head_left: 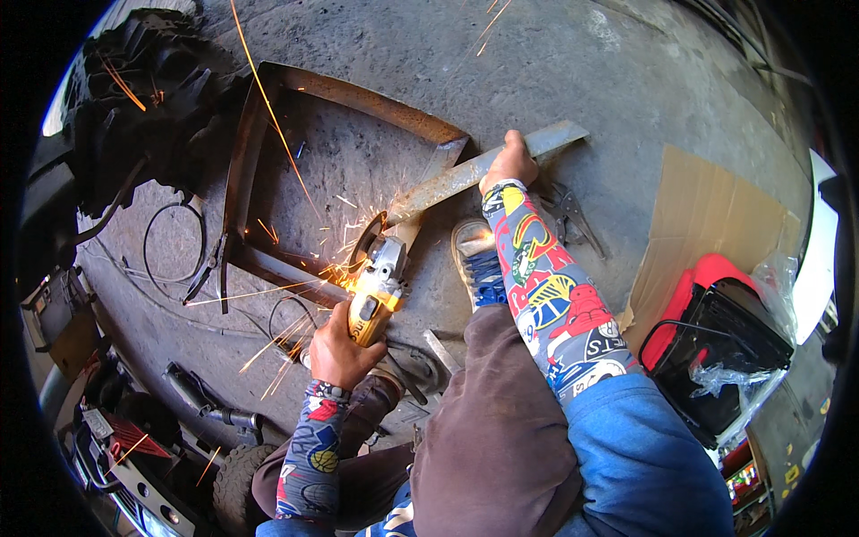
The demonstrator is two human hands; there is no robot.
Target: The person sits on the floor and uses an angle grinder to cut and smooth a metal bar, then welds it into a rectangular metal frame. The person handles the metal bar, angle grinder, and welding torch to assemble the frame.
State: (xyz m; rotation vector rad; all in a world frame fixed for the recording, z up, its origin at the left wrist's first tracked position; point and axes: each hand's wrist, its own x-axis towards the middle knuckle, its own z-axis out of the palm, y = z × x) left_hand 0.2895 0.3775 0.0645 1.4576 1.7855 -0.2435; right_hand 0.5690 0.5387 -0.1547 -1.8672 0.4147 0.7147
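Observation:
My left hand (pixel 343 351) is closed round the body of a yellow angle grinder (pixel 369 313). Its disc (pixel 367 238) throws orange sparks near the end of a flat grey metal bar (pixel 447 185). My right hand (pixel 510 164) grips that bar toward its far right end. Beneath the bar's near end lies a rusty angle-iron frame (pixel 376 104), flat on the concrete floor. The exact spot where the disc meets metal is hard to make out in the sparks. My shoe (pixel 478 264) stands just below the bar, to the right of the grinder.
Locking pliers (pixel 574 220) lie beside my right forearm. Cardboard (pixel 707 219) and a red and black item (pixel 707 331) with clear plastic sit at right. A large lugged tyre (pixel 152 80) stands far left. A clamp (pixel 211 267) with its cable touches the frame; a toy-like vehicle (pixel 152 474) is lower left.

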